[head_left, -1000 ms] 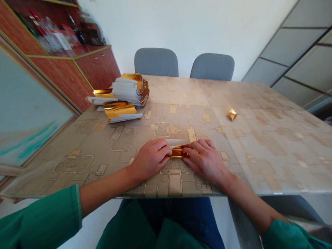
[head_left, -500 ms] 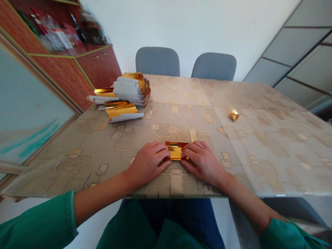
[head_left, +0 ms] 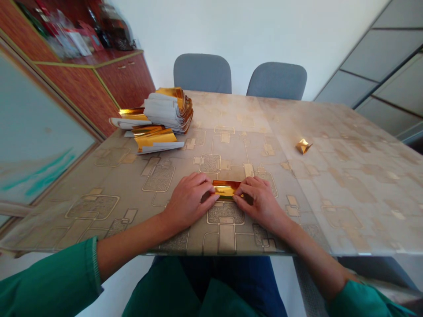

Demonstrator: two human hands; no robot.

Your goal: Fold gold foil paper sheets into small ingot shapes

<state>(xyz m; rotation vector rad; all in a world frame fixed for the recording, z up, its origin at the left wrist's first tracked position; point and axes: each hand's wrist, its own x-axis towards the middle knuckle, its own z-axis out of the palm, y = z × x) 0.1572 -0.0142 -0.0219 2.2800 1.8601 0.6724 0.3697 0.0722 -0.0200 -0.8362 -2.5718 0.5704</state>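
A small sheet of shiny gold foil paper lies near the table's front edge, with its near edge curled up between my two hands. My left hand pinches the left end between thumb and fingers. At the right end, my right hand grips the paper the same way. The fingers cover both ends of the sheet, so the full fold there is hidden.
A patterned cloth covers the table. At the back left sits a thick stack of gold-and-white paper, with loose gold sheets before it. To the right lies a folded gold paper piece. Two grey chairs stand behind.
The near edge of the gold paper has lifted and curled, leaving a narrower strip showing between my hands. My right thumb has shifted slightly along that edge. The view has tilted a little.
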